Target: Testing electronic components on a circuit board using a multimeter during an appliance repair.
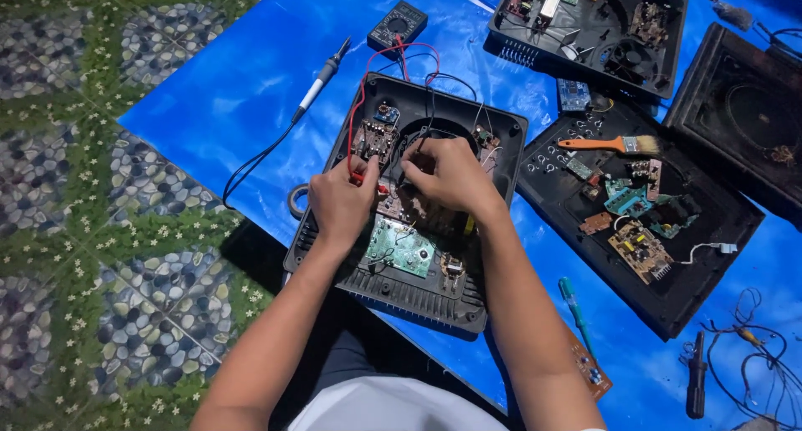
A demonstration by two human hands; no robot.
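A glossy blue plastic sheet (225, 88) covers part of a pebble-patterned tile floor (83, 230). On the sheet lies an opened black plastic appliance housing (334, 256) — its green circuit board (401, 247) sits near the front edge. Over the housing's middle, the left hand (341, 201) pinches a red-tipped probe (361, 178), and the right hand (451, 176) is curled closed, though what it grips is hidden. Behind the housing lie a small black multimeter (398, 24) and a soldering iron (322, 78).
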